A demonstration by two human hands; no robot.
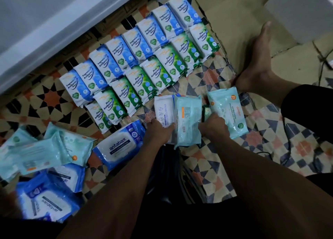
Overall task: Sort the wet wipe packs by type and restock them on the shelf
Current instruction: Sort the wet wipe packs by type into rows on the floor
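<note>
Both hands are down on the patterned floor (207, 72): the left hand (158, 130) grips a white pack (164, 110), the right hand (214, 126) a teal pack (188, 119). Blue packs (126, 47) and green packs (153, 72) lie in two rows beyond; a bare foot (255, 58) rests just beside them.

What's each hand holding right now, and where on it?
Left hand grips the white pack at its near lower edge. Right hand holds the teal pack by its right side; its fingers are partly hidden behind the pack.
</note>
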